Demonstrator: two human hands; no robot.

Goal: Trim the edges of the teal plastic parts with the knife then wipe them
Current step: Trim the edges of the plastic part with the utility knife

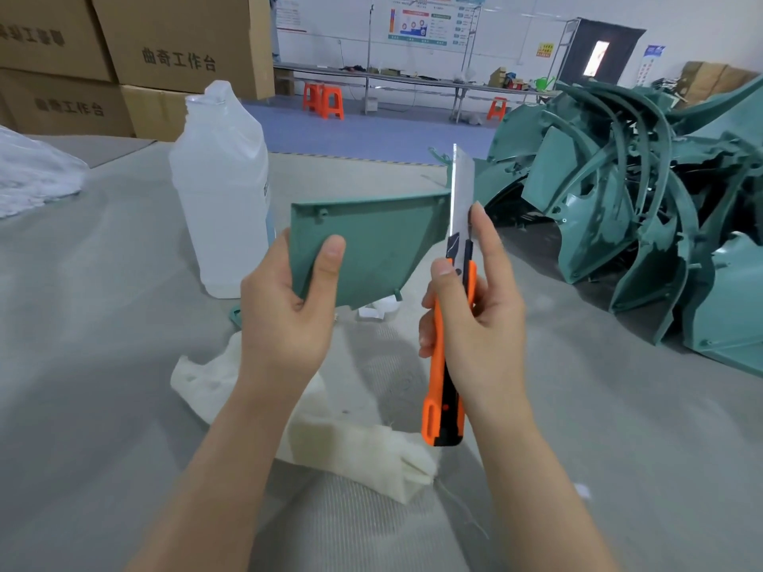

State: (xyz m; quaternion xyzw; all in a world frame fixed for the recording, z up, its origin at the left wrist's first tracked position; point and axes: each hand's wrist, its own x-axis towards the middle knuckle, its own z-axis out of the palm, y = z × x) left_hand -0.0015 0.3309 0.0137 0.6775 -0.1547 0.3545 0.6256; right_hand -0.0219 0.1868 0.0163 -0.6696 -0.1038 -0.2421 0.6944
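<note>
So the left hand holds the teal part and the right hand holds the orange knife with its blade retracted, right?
Not quite: the head view shows the blade slid well out of the orange knife, beside the right edge of the teal part. The rest holds: the left hand grips the part and the right hand holds the knife.

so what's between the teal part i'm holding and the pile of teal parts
In the head view: the blade of the utility knife, upright in the right hand, just beside the right edge of the teal part.
</note>
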